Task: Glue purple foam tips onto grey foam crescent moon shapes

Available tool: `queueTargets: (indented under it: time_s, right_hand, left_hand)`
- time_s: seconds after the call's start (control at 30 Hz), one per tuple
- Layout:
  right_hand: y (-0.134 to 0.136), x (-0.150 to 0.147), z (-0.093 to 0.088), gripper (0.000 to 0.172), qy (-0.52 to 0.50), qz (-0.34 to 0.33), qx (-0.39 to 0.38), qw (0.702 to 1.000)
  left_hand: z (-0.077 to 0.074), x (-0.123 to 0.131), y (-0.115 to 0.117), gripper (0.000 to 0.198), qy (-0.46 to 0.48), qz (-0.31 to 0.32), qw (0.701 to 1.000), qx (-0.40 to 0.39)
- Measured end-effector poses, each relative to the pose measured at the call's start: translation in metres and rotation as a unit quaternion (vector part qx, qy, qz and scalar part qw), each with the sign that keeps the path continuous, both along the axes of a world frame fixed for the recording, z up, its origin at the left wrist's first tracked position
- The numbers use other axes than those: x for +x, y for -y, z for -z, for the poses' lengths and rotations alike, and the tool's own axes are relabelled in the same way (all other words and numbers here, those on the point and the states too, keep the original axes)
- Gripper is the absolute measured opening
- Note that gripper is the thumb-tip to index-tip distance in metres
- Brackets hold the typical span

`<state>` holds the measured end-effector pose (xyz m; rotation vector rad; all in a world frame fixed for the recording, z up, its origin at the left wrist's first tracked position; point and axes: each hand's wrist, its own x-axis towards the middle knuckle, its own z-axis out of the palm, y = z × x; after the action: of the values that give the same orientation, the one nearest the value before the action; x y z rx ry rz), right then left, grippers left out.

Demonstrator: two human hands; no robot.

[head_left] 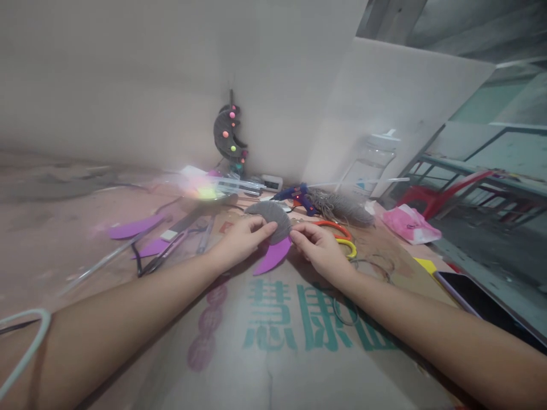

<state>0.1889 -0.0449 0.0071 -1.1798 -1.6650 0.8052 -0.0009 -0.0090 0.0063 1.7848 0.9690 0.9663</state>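
Note:
A curved shape point(280, 219) wrapped in grey yarn is in the middle of the head view, just above the cardboard. My left hand point(252, 233) grips its left side, the thumb lying on the front. Closed in a pinch, my right hand point(314, 242) touches the shape's right edge. What its fingertips hold is too small to make out. Below the grey shape a purple leaf-shaped piece point(273, 256) sticks out between the hands; whether it is joined on cannot be told. Scissors with orange and yellow handles point(348, 247) lie beside my right hand.
Behind the hands lie a blue glue gun point(301, 198) and a grey yarn bundle point(342, 208). A yarn-wrapped crescent with coloured balls point(226, 134) leans on the wall. A clear bottle point(370, 162), pink packet point(410, 224) and phone point(482, 302) are at right; purple pieces point(137, 226) at left.

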Motion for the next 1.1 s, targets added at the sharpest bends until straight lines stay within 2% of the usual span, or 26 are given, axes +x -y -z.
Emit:
queueTargets:
  time_s: [0.2, 0.43, 0.53, 0.6, 0.7, 0.8, 0.93, 1.0, 1.1]
  right_hand:
    - [0.003, -0.001, -0.002, 0.024, -0.034, -0.012, -0.041, 0.999]
    - [-0.001, 0.0, -0.002, 0.037, -0.041, -0.019, -0.026, 0.999]
    - [0.0, 0.0, -0.004, 0.037, -0.088, 0.007, -0.019, 0.996]
    - [0.002, 0.0, -0.005, 0.031, -0.107, 0.03, 0.007, 0.994]
    - [0.005, 0.0, -0.004, 0.028, -0.07, 0.029, 0.039, 0.996]
    - [0.006, -0.002, -0.001, 0.027, -0.03, -0.015, 0.0, 0.999]
    - [0.004, -0.004, 0.003, 0.023, 0.02, -0.055, -0.015, 0.998]
    - [0.002, -0.004, 0.004, 0.02, 0.053, -0.036, -0.001, 0.998]
    - [0.0, -0.001, 0.002, 0.017, 0.034, 0.016, 0.036, 0.999]
  left_hand:
    - [0.002, -0.001, -0.003, 0.042, -0.009, 0.006, 1.0, 0.013]
    - [0.001, 0.001, -0.001, 0.043, 0.008, -0.02, 1.0, -0.016]
    - [0.003, 0.002, -0.003, 0.043, 0.04, -0.032, 0.998, -0.028]
    - [0.005, 0.002, -0.006, 0.044, 0.071, -0.051, 0.996, -0.019]
    - [0.008, 0.003, -0.01, 0.045, 0.11, -0.059, 0.991, -0.039]
    - [0.005, 0.002, -0.009, 0.045, 0.126, -0.066, 0.989, -0.04]
    - [-0.002, 0.001, -0.002, 0.045, 0.071, -0.057, 0.996, 0.002]
    - [-0.002, 0.001, -0.001, 0.044, 0.042, -0.034, 0.999, -0.001]
    - [0.002, 0.003, -0.002, 0.038, 0.067, 0.008, 0.998, -0.015]
